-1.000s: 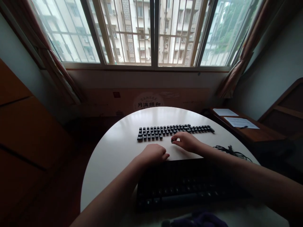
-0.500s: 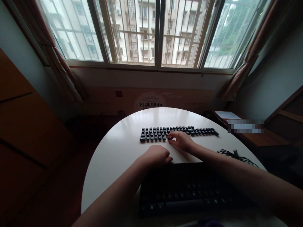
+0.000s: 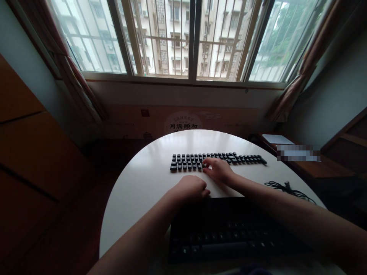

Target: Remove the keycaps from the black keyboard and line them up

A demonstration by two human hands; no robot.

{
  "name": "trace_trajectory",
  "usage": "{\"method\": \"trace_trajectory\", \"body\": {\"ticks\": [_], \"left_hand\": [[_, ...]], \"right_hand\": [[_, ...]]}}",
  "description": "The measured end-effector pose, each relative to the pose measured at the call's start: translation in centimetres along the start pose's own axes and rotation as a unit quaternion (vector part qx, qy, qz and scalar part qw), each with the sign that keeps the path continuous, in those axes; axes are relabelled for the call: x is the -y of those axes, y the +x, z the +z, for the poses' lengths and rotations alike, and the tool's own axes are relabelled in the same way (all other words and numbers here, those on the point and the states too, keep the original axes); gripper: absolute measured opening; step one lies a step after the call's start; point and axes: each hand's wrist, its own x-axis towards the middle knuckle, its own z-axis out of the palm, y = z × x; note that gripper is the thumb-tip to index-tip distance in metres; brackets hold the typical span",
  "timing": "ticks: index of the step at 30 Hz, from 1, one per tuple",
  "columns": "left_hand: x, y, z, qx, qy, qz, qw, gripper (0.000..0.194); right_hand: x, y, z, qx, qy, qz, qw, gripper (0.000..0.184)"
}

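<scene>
Loose black keycaps [image 3: 192, 162] stand in several rows on the white round table [image 3: 134, 198]. At the front row, my right hand [image 3: 219, 170] has its thumb and index finger around one keycap [image 3: 203, 165], touching its neighbours' edge. My left hand [image 3: 193, 187] rests closer to me on the table, its fingers curled in, and what they may hold is hidden. Below both hands lies a black keyboard [image 3: 223, 248], with keys showing along its near rows and a dark, bare-looking upper part. My forearms cover portions of its sides.
A coiled black cable [image 3: 288, 188] lies at the table's right side. Beyond the table stand a printed box panel [image 3: 155, 118] and a barred window. A brown side table [image 3: 329, 168] with paper is at right, an orange-brown cabinet [image 3: 31, 152] at left.
My right thumb and index finger have spread slightly around the keycap at the front row's end. My left hand stays in place. The view has shifted a little.
</scene>
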Motion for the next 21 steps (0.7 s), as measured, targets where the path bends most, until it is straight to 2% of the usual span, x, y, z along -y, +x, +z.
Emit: {"method": "trace_trajectory", "body": {"ticks": [4,6,9,12,15,19,21], "left_hand": [[-0.1,0.0,-0.1,0.002,0.0,-0.001,1.0,0.035],[-0.2,-0.1,-0.3,0.002,-0.001,-0.001,1.0,0.037],[-0.4,-0.1,-0.6,0.005,-0.003,0.0,1.0,0.04],[-0.4,-0.1,-0.7,0.017,-0.009,0.001,1.0,0.043],[-0.4,0.0,-0.5,0.023,-0.014,-0.002,1.0,0.047],[-0.3,0.4,-0.1,0.007,-0.011,-0.002,1.0,0.051],[-0.3,0.5,0.0,0.004,-0.012,-0.006,1.0,0.052]], "right_hand": [[0.4,-0.3,-1.4,-0.02,0.04,-0.001,0.999,0.021],[0.8,-1.0,-2.9,-0.038,0.064,-0.004,0.997,0.02],[1.5,-3.0,-5.9,-0.055,0.142,-0.013,0.988,0.035],[1.4,-6.3,-8.8,-0.04,0.343,-0.001,0.939,0.041],[0.6,-9.5,-10.5,-0.037,0.453,0.046,0.89,0.043],[-0.2,-12.1,-10.5,0.018,0.563,0.162,0.81,0.043],[-0.1,-12.7,-10.1,0.051,0.571,0.167,0.802,0.035]]}}
